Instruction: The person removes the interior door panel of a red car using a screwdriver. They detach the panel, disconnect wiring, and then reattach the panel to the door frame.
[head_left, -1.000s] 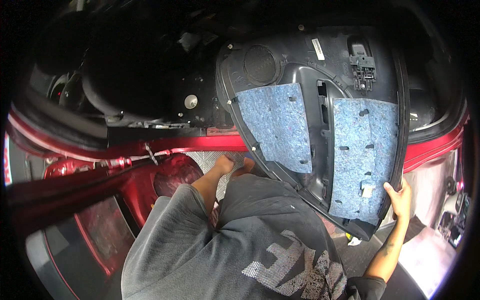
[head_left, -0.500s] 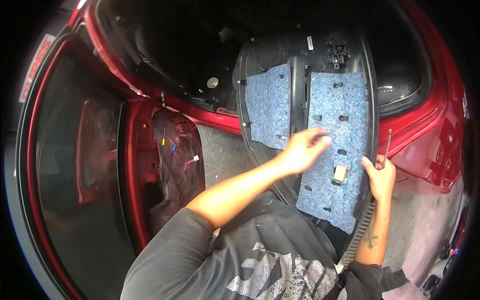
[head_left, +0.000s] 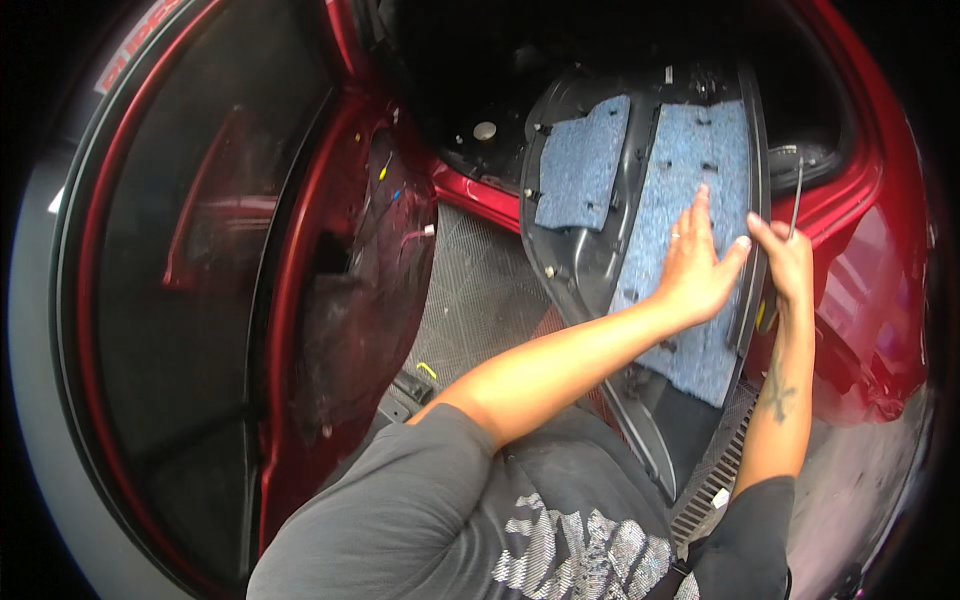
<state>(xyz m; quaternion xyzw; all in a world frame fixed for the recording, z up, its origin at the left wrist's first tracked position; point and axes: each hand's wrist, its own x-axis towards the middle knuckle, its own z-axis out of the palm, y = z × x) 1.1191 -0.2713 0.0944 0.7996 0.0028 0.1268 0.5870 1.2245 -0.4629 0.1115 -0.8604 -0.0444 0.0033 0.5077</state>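
Against the red car body, standing near-upright: black plastic door trim panel (head_left: 590, 270), long axis running up-down. Pressing flat, fingers spread, on its blue felt pad (head_left: 690, 190): left hand (head_left: 700, 265). Pinching the panel's right edge: right hand (head_left: 785, 265).

— What stood at the left of the scene?
— A red car door (head_left: 200, 300), swung open, with dark window glass in its frame. Its inner face carried a clear plastic sheet (head_left: 365, 300) over exposed wiring with small yellow and blue clips.

— And underfoot?
— A grey textured floor mat (head_left: 480, 300) lay between the door and the red sill (head_left: 480, 195). A ribbed black strip (head_left: 720, 470) ran at the near right.

— Farther off?
— The dark cabin interior (head_left: 480, 90) lay beyond the sill, with a round pale knob (head_left: 485, 130) showing. Red bodywork (head_left: 870, 290) curved along the right.
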